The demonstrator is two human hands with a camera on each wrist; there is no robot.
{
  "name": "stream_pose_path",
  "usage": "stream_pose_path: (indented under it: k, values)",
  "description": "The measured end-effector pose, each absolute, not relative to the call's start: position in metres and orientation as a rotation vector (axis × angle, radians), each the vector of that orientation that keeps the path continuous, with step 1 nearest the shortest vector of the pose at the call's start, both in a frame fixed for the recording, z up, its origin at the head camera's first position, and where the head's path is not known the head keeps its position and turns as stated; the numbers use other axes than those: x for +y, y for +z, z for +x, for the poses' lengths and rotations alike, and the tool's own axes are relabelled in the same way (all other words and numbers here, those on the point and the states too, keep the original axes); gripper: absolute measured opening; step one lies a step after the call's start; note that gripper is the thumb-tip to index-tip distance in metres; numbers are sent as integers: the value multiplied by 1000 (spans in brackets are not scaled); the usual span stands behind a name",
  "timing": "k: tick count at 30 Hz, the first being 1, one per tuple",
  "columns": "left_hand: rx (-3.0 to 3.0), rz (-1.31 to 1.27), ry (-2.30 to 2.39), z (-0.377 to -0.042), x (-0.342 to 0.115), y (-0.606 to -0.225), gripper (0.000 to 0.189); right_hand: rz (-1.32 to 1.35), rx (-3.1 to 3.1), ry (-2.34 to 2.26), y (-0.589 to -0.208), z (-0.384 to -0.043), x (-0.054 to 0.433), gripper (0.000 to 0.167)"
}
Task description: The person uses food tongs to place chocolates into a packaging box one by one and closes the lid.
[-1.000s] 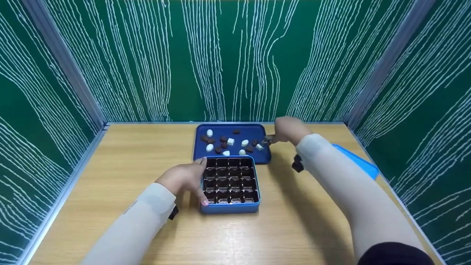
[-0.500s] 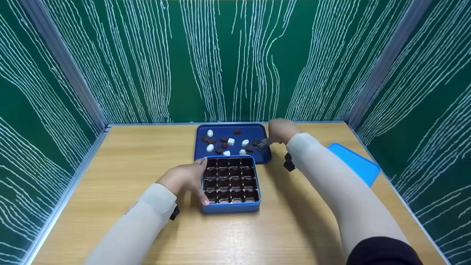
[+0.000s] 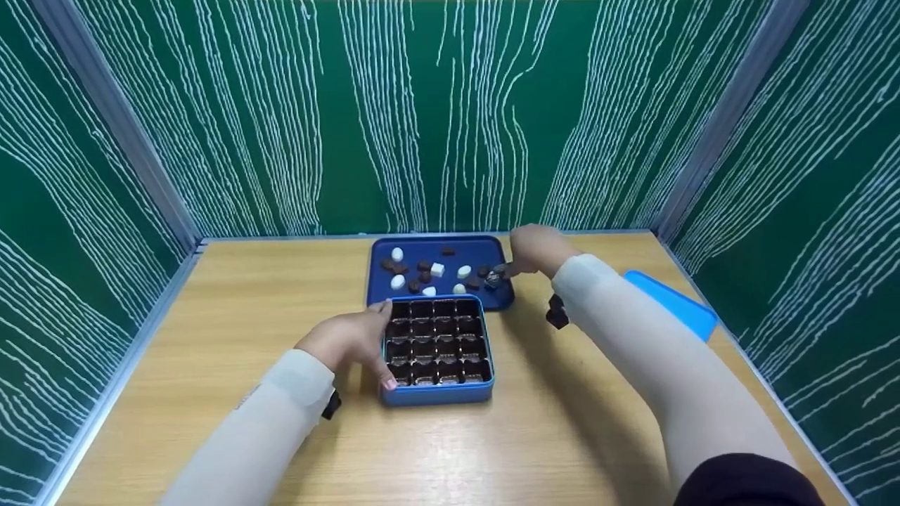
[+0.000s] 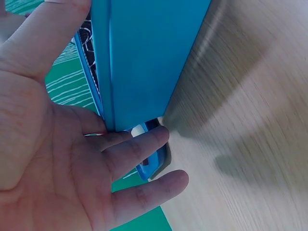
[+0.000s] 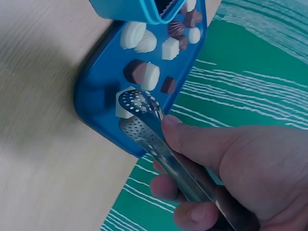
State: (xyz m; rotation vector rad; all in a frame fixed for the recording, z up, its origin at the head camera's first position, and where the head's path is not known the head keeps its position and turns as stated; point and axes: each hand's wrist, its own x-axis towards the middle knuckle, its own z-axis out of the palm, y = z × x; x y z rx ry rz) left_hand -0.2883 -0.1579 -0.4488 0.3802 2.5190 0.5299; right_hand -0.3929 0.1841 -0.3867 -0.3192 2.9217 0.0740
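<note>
A blue square box [image 3: 437, 396] with a dark brown divided insert stands on the table, its compartments open to view. My left hand [image 3: 348, 339] holds its left side, thumb at the front corner and fingers at the back corner. In the left wrist view, the lower fingers stretch past the box wall [image 4: 149, 62]. My right hand [image 3: 540, 249] grips metal tongs [image 5: 175, 168] with perforated heads, over the right end of a dark blue tray [image 3: 503, 300]. The tong heads overlap a white chocolate [image 5: 122, 109], partly hiding it. Several white and brown chocolates [image 3: 437, 269] lie elsewhere on the tray.
A bright blue lid-like piece [image 3: 671, 304] lies at the table's right edge. The box's back edge overlaps the front of the tray in the head view. Green walls with white lines [image 3: 450, 140] border the wooden table [image 3: 267, 281] behind and at both sides.
My right hand has shifted slightly left, bringing the tong heads from beside the white chocolate to over it. The left hand and the box have stayed in place.
</note>
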Motion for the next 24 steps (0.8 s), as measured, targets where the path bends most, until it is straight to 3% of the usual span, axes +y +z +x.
stream_pose_path:
  k: [6,15,24]
  values:
    - [2518,364,539,-288,-160,-444,169,-386,2934,106,-365,-377,177,53]
    - [2529,400,528,-286,-159,-444,166,-608,2936,280,-332,-343,151,36]
    - [2533,398,529,-284,-156,-448,167,-759,2853,636,-341,-333,121,51]
